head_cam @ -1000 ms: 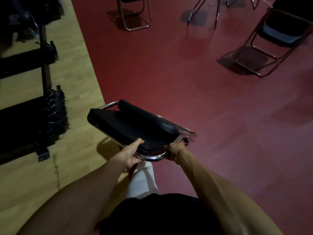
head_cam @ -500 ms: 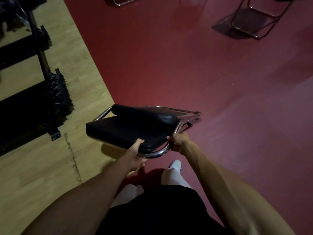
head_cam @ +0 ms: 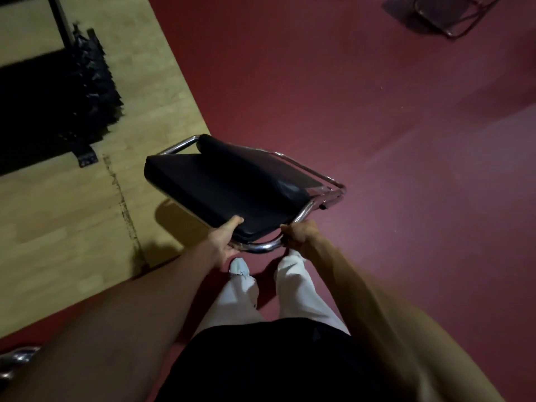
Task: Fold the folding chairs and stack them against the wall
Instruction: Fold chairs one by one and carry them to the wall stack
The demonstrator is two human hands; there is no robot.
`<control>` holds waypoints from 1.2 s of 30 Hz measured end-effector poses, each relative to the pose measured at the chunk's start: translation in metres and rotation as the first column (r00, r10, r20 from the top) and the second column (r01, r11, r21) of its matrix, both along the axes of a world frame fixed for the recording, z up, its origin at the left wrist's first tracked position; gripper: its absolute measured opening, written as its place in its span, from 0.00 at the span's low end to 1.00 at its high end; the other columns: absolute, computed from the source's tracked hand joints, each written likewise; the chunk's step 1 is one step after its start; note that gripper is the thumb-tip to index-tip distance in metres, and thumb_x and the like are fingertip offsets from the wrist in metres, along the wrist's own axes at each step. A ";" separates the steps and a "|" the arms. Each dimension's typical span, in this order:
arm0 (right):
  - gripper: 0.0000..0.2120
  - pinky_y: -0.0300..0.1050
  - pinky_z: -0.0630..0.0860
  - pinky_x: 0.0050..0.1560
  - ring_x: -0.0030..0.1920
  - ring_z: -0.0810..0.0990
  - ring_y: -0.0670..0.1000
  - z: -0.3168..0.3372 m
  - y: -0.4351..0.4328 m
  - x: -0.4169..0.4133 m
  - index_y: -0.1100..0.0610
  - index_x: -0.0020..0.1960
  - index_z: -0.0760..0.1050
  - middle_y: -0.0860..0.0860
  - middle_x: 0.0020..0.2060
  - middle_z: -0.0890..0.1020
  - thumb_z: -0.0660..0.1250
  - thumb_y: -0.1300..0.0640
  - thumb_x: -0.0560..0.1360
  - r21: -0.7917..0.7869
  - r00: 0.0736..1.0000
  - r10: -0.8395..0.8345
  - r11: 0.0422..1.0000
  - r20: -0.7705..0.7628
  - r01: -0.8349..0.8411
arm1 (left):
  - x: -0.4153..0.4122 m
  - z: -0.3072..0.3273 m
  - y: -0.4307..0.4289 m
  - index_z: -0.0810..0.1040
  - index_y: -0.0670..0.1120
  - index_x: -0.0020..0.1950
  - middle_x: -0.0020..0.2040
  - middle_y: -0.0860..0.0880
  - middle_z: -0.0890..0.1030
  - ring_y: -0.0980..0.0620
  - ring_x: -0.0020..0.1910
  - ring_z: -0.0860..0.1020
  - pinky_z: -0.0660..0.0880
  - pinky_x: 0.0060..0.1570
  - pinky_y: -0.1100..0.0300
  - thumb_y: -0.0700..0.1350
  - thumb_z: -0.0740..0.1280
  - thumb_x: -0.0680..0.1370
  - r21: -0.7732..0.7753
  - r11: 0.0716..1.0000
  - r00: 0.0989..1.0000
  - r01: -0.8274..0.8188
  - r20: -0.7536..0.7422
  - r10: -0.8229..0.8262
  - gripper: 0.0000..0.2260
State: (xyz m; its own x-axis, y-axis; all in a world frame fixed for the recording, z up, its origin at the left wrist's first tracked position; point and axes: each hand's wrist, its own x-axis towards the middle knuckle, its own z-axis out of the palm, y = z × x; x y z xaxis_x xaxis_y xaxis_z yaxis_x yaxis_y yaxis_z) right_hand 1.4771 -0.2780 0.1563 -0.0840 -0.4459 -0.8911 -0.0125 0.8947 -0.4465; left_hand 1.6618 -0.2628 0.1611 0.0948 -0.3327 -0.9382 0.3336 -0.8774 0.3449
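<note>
A folded chair (head_cam: 232,187) with black padding and a chrome tube frame hangs flat in front of me, above the line where wood floor meets red floor. My left hand (head_cam: 224,239) grips its near edge, thumb on top of the black seat pad. My right hand (head_cam: 300,235) is closed around the chrome frame tube at the near right corner. Another chair (head_cam: 452,15) stands unfolded on the red floor at the top right, only its chrome base and shadow showing.
A black metal rack (head_cam: 58,91) with a bolted foot stands on the wood floor at the left. A chrome object (head_cam: 17,358) shows at the bottom left edge. My white-trousered legs and a shoe (head_cam: 239,268) are below the chair.
The view has tilted further down and moved forward; the far chairs have slid out of the top. The folded chair stays in both hands and has turned slightly.
</note>
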 end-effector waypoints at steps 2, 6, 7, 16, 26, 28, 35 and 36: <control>0.09 0.39 0.78 0.35 0.37 0.76 0.48 0.003 0.028 0.009 0.56 0.40 0.70 0.52 0.39 0.75 0.64 0.66 0.77 -0.009 1.000 -0.001 1.000 0.016 0.001 | 0.009 0.001 0.029 0.75 0.41 0.62 0.56 0.40 0.82 0.44 0.49 0.82 0.80 0.41 0.51 0.44 0.73 0.74 -0.001 1.000 1.000 -0.005 0.005 0.005 0.18; 0.09 0.45 0.78 0.41 0.35 0.76 0.50 0.010 0.082 0.015 0.59 0.39 0.71 0.54 0.36 0.75 0.65 0.66 0.76 -0.024 1.000 -0.018 1.000 -0.004 0.018 | 0.013 -0.001 0.080 0.76 0.41 0.56 0.52 0.40 0.82 0.43 0.47 0.83 0.80 0.39 0.50 0.44 0.73 0.74 0.010 1.000 0.999 -0.028 0.016 0.028 0.14; 0.09 0.46 0.78 0.40 0.33 0.75 0.51 0.011 0.095 0.015 0.60 0.39 0.71 0.55 0.34 0.74 0.66 0.67 0.76 -0.027 0.999 -0.033 0.999 -0.018 0.032 | 0.012 -0.001 0.094 0.76 0.41 0.56 0.52 0.40 0.82 0.43 0.47 0.83 0.80 0.41 0.49 0.44 0.73 0.74 0.015 0.999 0.999 -0.039 0.018 0.038 0.14; 0.04 0.50 0.79 0.39 0.32 0.75 0.52 -0.003 0.223 -0.034 0.65 0.47 0.73 0.57 0.34 0.75 0.67 0.68 0.75 -0.064 1.000 -0.024 0.998 0.001 0.024 | -0.046 0.008 0.229 0.77 0.42 0.49 0.43 0.44 0.82 0.47 0.39 0.82 0.79 0.34 0.54 0.44 0.70 0.76 -0.030 0.999 0.996 -0.037 0.084 0.040 0.06; 0.05 0.42 0.71 0.26 0.24 0.70 0.50 -0.020 0.362 -0.058 0.64 0.48 0.71 0.56 0.29 0.71 0.67 0.66 0.75 0.066 0.999 -0.034 0.997 0.009 0.033 | -0.060 0.022 0.362 0.76 0.44 0.53 0.48 0.45 0.83 0.47 0.46 0.81 0.78 0.42 0.53 0.45 0.71 0.75 -0.025 0.993 0.979 0.112 0.173 -0.106 0.10; 0.07 0.42 0.70 0.24 0.25 0.70 0.51 -0.018 0.385 -0.049 0.63 0.42 0.70 0.55 0.27 0.71 0.67 0.66 0.75 0.096 0.999 -0.052 0.994 0.004 0.051 | -0.054 0.023 0.378 0.76 0.44 0.54 0.48 0.46 0.83 0.48 0.45 0.81 0.77 0.41 0.54 0.45 0.72 0.74 -0.031 0.990 0.972 0.139 0.197 -0.131 0.11; 0.08 0.44 0.77 0.26 0.32 0.74 0.52 -0.030 0.470 0.010 0.62 0.40 0.70 0.57 0.33 0.73 0.61 0.71 0.76 0.159 0.993 -0.111 0.982 0.038 0.104 | 0.000 0.015 0.445 0.79 0.44 0.50 0.48 0.42 0.85 0.44 0.46 0.83 0.79 0.48 0.50 0.45 0.76 0.70 -0.050 0.967 0.945 0.250 0.231 -0.232 0.12; 0.09 0.45 0.77 0.30 0.34 0.75 0.52 -0.032 0.481 0.019 0.61 0.40 0.70 0.57 0.35 0.73 0.61 0.71 0.76 0.165 0.995 -0.091 0.983 0.047 0.082 | 0.011 0.013 0.455 0.79 0.45 0.48 0.47 0.43 0.85 0.44 0.46 0.83 0.79 0.47 0.51 0.45 0.76 0.70 -0.055 0.967 0.946 0.249 0.226 -0.231 0.11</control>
State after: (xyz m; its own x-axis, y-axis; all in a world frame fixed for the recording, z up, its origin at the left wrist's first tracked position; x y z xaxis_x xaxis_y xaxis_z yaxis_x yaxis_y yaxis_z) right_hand 1.4958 0.2032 0.1238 -0.0654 -0.2883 -0.9553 0.0882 0.9519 -0.2933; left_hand 1.6726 0.1926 0.1744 0.2004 -0.4453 -0.8727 0.0258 -0.8880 0.4591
